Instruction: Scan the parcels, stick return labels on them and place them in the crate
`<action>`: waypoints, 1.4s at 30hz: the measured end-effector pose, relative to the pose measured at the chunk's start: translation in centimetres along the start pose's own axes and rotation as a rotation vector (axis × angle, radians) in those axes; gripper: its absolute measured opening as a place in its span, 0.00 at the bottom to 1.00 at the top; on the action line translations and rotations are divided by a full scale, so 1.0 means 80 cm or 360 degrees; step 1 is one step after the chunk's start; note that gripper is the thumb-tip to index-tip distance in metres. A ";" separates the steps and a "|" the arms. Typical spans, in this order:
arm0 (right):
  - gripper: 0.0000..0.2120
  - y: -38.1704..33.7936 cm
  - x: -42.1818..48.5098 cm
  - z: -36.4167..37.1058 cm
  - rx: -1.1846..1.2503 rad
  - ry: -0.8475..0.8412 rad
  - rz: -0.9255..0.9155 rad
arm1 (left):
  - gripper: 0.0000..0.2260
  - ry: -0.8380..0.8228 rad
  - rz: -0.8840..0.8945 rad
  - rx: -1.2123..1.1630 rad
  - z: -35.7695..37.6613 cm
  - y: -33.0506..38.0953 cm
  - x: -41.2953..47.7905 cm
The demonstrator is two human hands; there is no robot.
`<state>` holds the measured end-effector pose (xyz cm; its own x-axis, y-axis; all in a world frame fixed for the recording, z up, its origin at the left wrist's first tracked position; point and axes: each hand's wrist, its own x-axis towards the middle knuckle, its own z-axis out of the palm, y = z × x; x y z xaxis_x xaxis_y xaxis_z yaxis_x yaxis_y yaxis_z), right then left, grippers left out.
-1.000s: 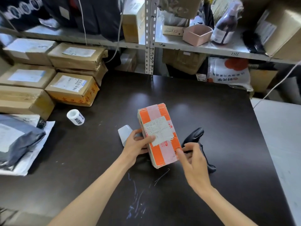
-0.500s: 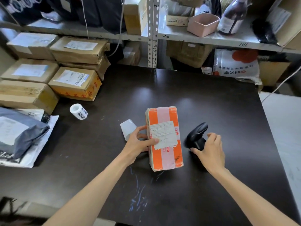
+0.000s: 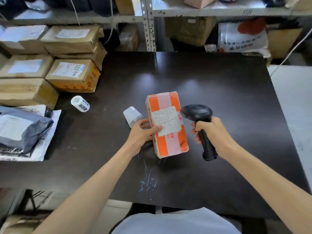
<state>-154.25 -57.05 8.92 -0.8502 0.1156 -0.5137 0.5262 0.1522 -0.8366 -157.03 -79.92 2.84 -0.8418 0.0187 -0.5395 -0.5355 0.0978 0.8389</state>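
Note:
An orange taped parcel (image 3: 168, 142) with a white shipping label (image 3: 166, 119) lies in the middle of the dark table (image 3: 219, 81). My left hand (image 3: 142, 134) grips its left side, thumb on the label. My right hand (image 3: 214, 134) grips the handle of a black barcode scanner (image 3: 196, 113), lifted off the table just right of the parcel, its head beside the label. A roll of return labels (image 3: 80, 103) lies to the left. A second white roll (image 3: 132, 116) sits beside my left hand.
Several brown cardboard parcels (image 3: 72, 75) are stacked at the table's left side, with grey and white mailer bags (image 3: 25, 132) in front of them. Metal shelving (image 3: 148, 24) with boxes and bags runs along the back. A white surface (image 3: 293, 107) adjoins on the right.
My right hand left the parcel's corner, closed round the scanner lying on the table, and has lifted it up beside the parcel. My left hand has kept hold of the parcel.

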 end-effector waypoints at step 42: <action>0.24 -0.054 0.066 0.022 0.0320 0.0309 0.0018 | 0.32 -0.0067 -0.0003 0.0492 0.023 0.028 0.007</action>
<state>-161.06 -58.82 9.46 -0.8146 0.3051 -0.4934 0.5049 -0.0459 -0.8620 -158.55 -77.84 4.29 -0.8339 0.0591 -0.5488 -0.4851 0.3958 0.7798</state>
